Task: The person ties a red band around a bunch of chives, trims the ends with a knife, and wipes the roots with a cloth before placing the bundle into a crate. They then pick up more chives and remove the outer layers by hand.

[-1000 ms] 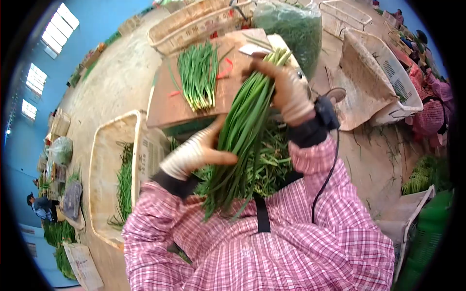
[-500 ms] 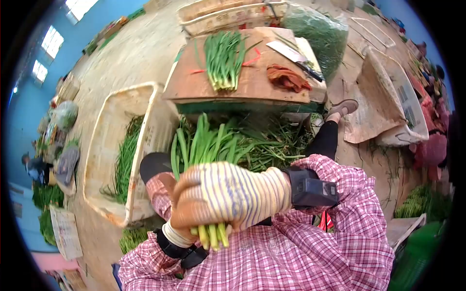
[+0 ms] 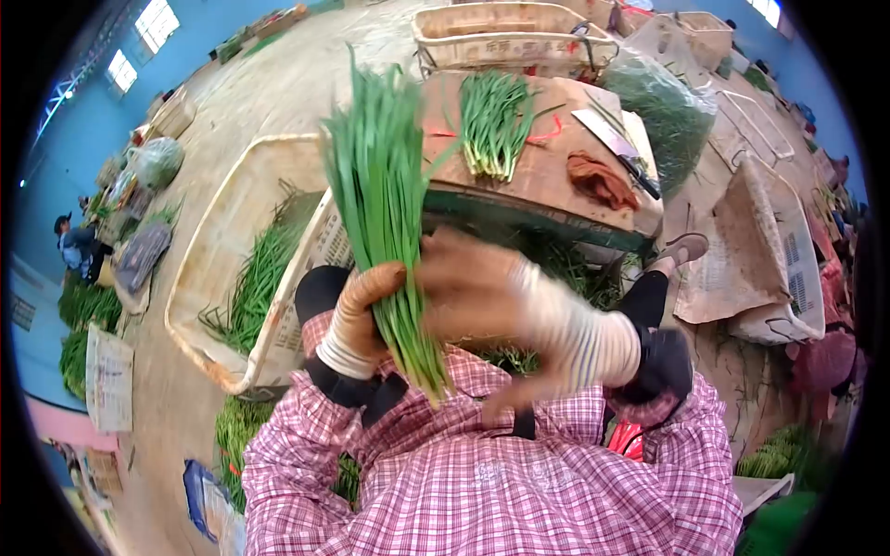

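My left hand, in a striped glove with a brown palm, is closed around a bunch of garlic chives. The leaves point up and away, and the pale stalk ends hang below the fist. Beside the bunch, my right hand is smeared by motion, its gloved fingers stretched out toward the stalks and its thumb apart. Another bunch of chives lies on the board-topped table ahead, across a red tie. To its right are a knife and a rust-brown cloth.
A white crate with loose greens stands on my left. Behind the table are another crate and a clear bag of greens. A crate with a brown sheet sits at right. Far left, a person sits.
The bunch has swung upright, its leaves raised. My right hand has come off it and moved to the right, uncovering my left hand. The view has shifted slightly.
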